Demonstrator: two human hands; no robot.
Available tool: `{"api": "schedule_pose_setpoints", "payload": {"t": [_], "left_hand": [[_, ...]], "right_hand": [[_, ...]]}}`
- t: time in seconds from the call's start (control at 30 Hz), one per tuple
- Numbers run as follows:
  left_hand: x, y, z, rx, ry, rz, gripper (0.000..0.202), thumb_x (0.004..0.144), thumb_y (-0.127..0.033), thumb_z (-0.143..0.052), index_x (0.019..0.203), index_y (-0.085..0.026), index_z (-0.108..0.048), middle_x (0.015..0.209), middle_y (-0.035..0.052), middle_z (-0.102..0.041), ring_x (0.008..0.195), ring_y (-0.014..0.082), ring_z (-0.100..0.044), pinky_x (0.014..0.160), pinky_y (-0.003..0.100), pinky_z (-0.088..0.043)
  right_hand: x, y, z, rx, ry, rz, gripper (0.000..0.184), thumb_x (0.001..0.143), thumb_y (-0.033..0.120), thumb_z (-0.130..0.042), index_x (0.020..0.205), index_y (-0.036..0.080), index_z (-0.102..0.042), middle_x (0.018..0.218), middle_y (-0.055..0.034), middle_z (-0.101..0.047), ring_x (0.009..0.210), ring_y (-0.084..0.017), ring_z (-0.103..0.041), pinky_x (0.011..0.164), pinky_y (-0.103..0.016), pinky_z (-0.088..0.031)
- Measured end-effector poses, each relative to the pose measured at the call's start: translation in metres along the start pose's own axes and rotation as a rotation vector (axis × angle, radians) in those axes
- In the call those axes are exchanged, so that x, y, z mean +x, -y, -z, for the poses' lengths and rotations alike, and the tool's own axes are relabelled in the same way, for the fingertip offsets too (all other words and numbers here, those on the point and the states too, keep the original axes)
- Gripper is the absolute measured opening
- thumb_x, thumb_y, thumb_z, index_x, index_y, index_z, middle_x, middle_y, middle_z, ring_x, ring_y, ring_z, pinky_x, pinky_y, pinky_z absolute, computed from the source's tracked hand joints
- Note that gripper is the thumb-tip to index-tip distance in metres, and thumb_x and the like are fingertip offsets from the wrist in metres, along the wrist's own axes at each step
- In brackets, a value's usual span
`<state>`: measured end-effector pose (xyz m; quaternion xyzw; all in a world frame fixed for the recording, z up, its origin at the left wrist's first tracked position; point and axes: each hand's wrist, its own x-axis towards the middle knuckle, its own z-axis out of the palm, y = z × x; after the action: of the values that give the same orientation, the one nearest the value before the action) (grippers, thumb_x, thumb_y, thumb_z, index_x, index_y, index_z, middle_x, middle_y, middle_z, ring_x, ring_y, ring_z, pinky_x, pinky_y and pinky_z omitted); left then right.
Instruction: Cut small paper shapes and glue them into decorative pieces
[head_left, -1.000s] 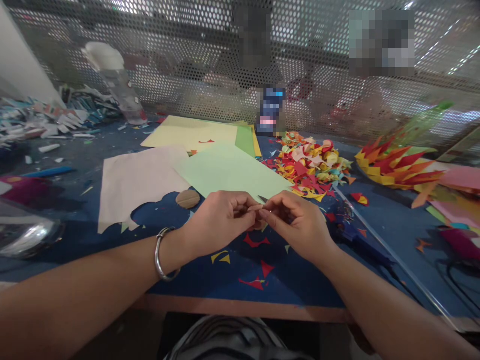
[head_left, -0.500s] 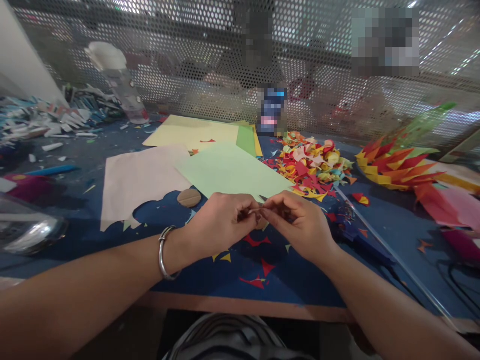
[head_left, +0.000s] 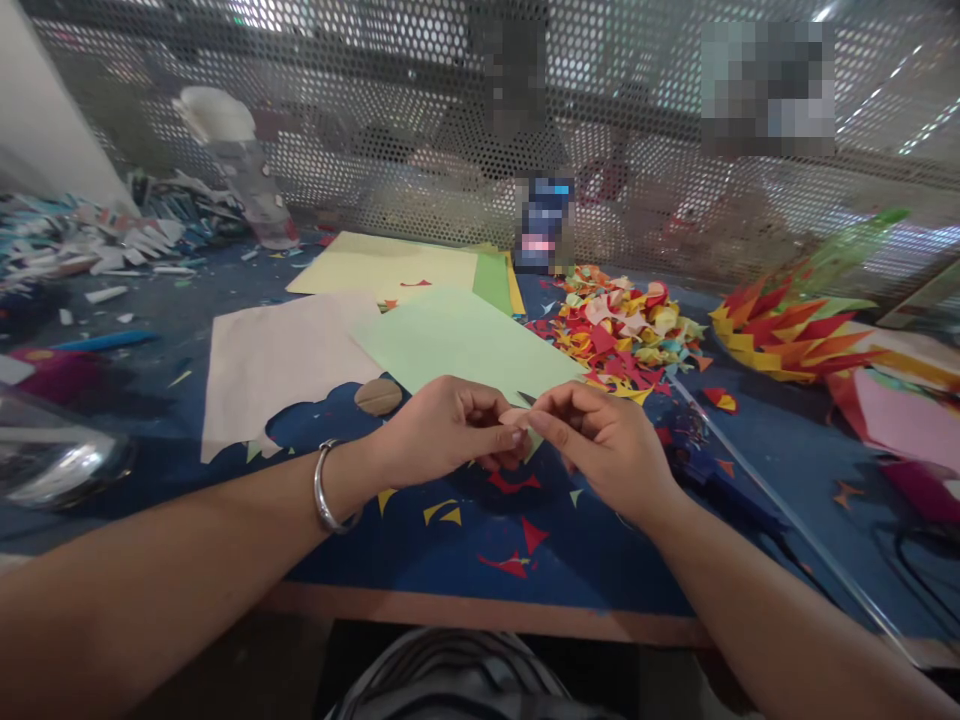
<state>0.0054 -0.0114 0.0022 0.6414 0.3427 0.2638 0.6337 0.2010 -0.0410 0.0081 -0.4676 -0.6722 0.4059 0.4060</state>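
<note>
My left hand (head_left: 442,432) and my right hand (head_left: 600,445) meet fingertip to fingertip over the blue table (head_left: 450,545), just in front of a light green paper sheet (head_left: 457,340). Both pinch a small piece between them; it is too small and too hidden by the fingers to name. A metal bangle (head_left: 324,487) circles my left wrist. Red and yellow paper scraps (head_left: 517,530) lie on the table under and before my hands. A small brown disc (head_left: 377,396) rests to the left of my left hand.
A white sheet (head_left: 277,365) and a yellow sheet (head_left: 382,268) lie at the left and back. A heap of coloured scraps (head_left: 622,330) and a spiky paper piece (head_left: 795,335) sit to the right. A perforated metal screen (head_left: 420,130) closes the back; a clear bottle (head_left: 240,170) stands by it.
My hands have stayed together, with the fingers shifting slightly on the small piece; the left hand moved up a little. The view barely moved.
</note>
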Motion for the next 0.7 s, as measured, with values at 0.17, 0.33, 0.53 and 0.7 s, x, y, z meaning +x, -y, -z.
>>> {"api": "schedule_pose_setpoints", "payload": {"t": [0.17, 0.33, 0.53, 0.7], "left_hand": [[-0.003, -0.006, 0.002, 0.034, 0.053, -0.020, 0.021, 0.084, -0.033, -0.068, 0.081, -0.013, -0.069, 0.074, 0.0034, -0.073, 0.068, 0.0138, -0.071, 0.064, 0.022, -0.058], [-0.006, -0.012, 0.005, 0.067, 0.140, -0.020, 0.026, 0.090, -0.036, -0.060, 0.088, -0.012, -0.070, 0.081, 0.0063, -0.075, 0.074, 0.0159, -0.073, 0.066, 0.023, -0.059], [-0.006, -0.014, 0.009, 0.088, 0.145, -0.006, 0.027, 0.090, -0.040, -0.060, 0.086, -0.013, -0.067, 0.082, 0.0066, -0.075, 0.071, 0.0156, -0.073, 0.066, 0.025, -0.059], [-0.004, -0.010, 0.005, 0.111, 0.069, -0.032, 0.029, 0.091, -0.040, -0.058, 0.083, -0.014, -0.064, 0.077, 0.0051, -0.073, 0.067, 0.0135, -0.072, 0.060, 0.021, -0.056]], "right_hand": [[0.001, 0.003, 0.002, 0.113, 0.057, -0.092, 0.021, 0.083, 0.035, -0.071, 0.081, 0.016, -0.061, 0.058, 0.0059, -0.054, 0.040, -0.005, -0.043, 0.038, -0.017, -0.035], [0.000, 0.003, 0.004, 0.206, 0.086, -0.128, 0.024, 0.083, 0.037, -0.071, 0.079, 0.015, -0.061, 0.056, 0.0069, -0.050, 0.040, -0.004, -0.040, 0.038, -0.015, -0.034], [0.000, 0.002, 0.003, 0.223, 0.112, -0.118, 0.027, 0.083, 0.041, -0.070, 0.079, 0.016, -0.059, 0.058, 0.0063, -0.049, 0.041, -0.004, -0.040, 0.038, -0.016, -0.034], [0.001, -0.001, 0.003, 0.168, 0.093, -0.100, 0.026, 0.085, 0.041, -0.068, 0.081, 0.017, -0.060, 0.056, 0.0071, -0.049, 0.040, -0.004, -0.041, 0.039, -0.016, -0.034]]}}
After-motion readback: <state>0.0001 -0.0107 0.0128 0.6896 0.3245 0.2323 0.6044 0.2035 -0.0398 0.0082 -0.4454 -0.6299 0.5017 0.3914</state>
